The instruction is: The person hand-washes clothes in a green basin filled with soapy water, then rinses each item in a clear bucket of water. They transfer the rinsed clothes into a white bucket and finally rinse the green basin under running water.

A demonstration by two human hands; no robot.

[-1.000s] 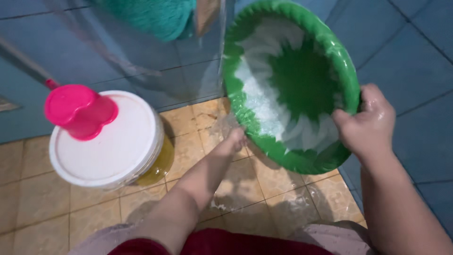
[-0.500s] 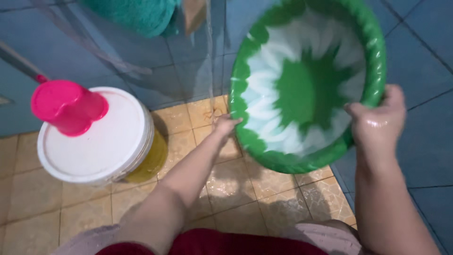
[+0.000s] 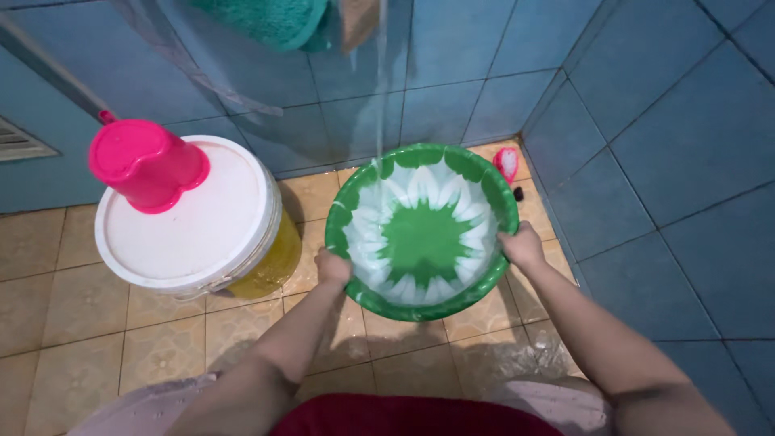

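While water stream point(image 3: 379, 97) falls from top centre, I hold green-white basin point(image 3: 423, 234) mid-frame | L hand point(image 3: 333, 268) & R hand point(image 3: 522, 246) clamped on rim | step: filling/rinsing, I reckon | next: keep level, grip firm as wt grows

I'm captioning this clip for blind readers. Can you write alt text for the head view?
Both hands, left hand and right hand, hold a green and white basin by its rim under a thin stream of water. Beside it on the tan tiled floor stands a bucket with a white lid, a pink scoop on top; blue tiled walls surround.
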